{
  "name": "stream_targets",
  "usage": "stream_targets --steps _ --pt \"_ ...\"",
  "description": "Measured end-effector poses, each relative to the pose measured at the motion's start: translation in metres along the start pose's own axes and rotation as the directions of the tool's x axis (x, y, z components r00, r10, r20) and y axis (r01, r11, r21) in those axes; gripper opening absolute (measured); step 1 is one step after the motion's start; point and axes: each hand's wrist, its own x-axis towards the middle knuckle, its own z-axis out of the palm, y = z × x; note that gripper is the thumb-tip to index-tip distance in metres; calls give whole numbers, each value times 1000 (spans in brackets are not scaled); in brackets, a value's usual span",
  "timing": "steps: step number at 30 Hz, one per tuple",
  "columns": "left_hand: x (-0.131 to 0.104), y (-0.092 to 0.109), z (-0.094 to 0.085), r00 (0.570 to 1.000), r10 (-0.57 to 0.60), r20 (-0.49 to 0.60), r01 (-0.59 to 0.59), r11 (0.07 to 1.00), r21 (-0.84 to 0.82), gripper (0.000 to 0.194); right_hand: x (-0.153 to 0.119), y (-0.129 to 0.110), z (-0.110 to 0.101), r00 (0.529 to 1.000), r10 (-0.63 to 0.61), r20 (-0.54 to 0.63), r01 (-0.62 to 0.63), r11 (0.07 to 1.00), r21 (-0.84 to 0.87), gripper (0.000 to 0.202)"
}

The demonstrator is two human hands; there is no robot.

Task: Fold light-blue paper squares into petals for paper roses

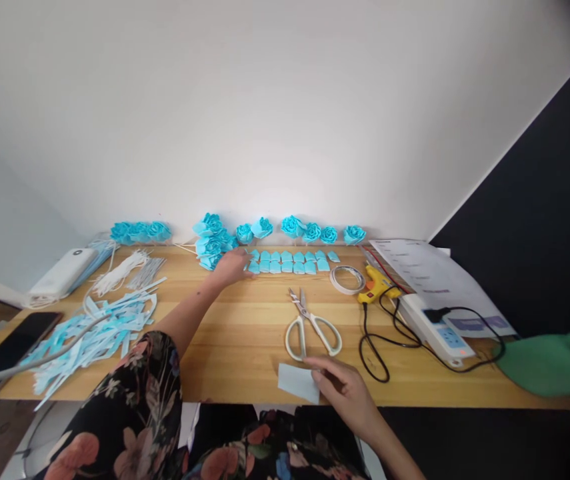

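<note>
My left hand [233,268] reaches to the far side of the table, at the left end of two rows of blue paper petals [287,267]. Its fingers are bent together at the nearest petals; whatever lies between the fingertips is hidden. Close to the front edge, my right hand [347,393] pinches a pale blue piece of paper [297,382] by its right side. White-handled scissors [309,327] lie just beyond that paper, blades partly spread and pointing away from me.
Blue paper flowers [292,227] line the wall. Right of the petals are a tape roll [347,280], a yellow glue gun [377,285] and a corded power strip [437,330]. Paper strips [99,333], white stems [122,272] and a phone [9,353] lie left.
</note>
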Motion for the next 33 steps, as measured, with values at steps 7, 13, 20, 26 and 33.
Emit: stream_targets --steps 7,13,20,26,33 --pt "4 -2 4 1000 -4 9 4 1000 -15 36 2 2 0 1000 -4 1 4 1000 -3 29" --pt "-2 3 0 999 -22 -32 21 999 -47 44 2 -1 0 1000 10 -3 -10 1000 0 29" --pt "-27 40 -17 942 -49 -332 -72 937 -342 43 1 0 3 1000 -1 -15 2 1000 12 28" --pt "-54 92 -32 991 -50 -124 -78 539 -838 49 12 -18 -5 999 -10 -48 11 1000 20 26" --pt "-70 126 -25 921 328 208 340 -420 -841 77 59 -62 -24 984 -165 -68 165 986 7 27"
